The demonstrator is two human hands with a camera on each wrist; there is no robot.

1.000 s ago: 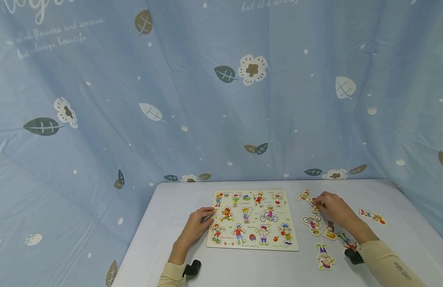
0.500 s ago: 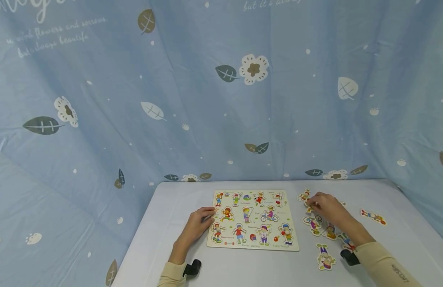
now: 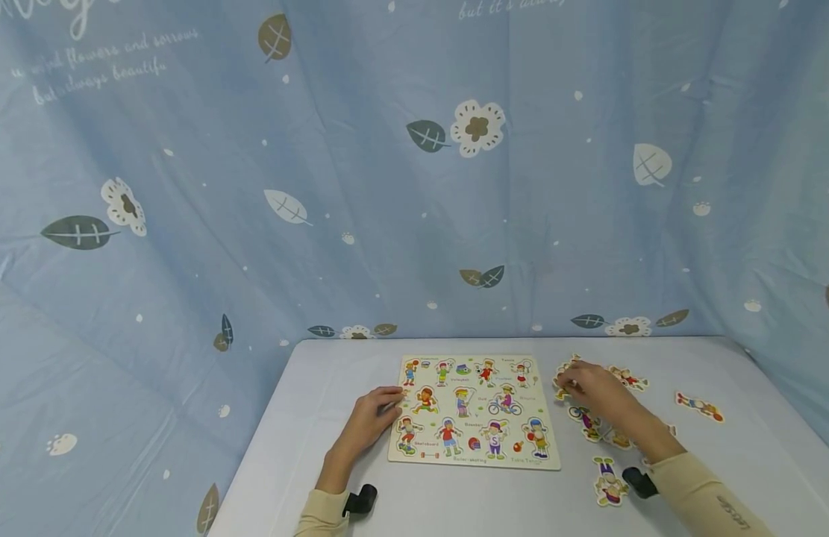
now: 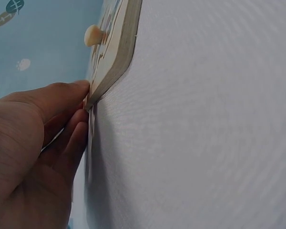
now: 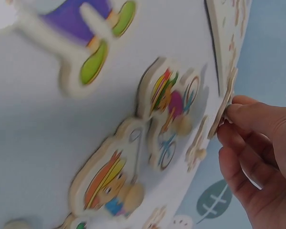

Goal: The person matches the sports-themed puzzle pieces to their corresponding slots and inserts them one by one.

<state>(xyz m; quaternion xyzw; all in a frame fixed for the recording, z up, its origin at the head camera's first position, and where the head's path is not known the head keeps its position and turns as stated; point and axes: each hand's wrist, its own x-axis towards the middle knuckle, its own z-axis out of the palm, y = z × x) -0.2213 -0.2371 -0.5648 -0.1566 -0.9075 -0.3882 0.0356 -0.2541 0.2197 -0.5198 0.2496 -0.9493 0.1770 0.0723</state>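
Observation:
My left hand (image 3: 370,421) grips the left edge of a wooden knob puzzle board (image 3: 445,406) printed with sports figures. Thumb and fingers meet at the board's edge in the left wrist view, beside a round knob (image 4: 92,36). To the right of the board, my right hand (image 3: 598,391) pinches a wooden puzzle piece (image 5: 222,107), seen edge-on in the right wrist view and raised off the white surface. The fingers hide its printed face. Close by lie a cyclist piece (image 5: 174,102) and a golfer piece (image 5: 109,183), each with a knob.
More loose puzzle pieces lie right of the board: a purple-clad figure with green shoes (image 3: 609,483) near the front, one (image 3: 629,377) behind the right hand, and another (image 3: 699,406) farther right. A blue patterned curtain (image 3: 414,224) hangs behind the white table (image 3: 481,507).
My right hand has moved left toward the board with the pinched piece, uncovering a piece behind it. The left hand stays at the board's edge.

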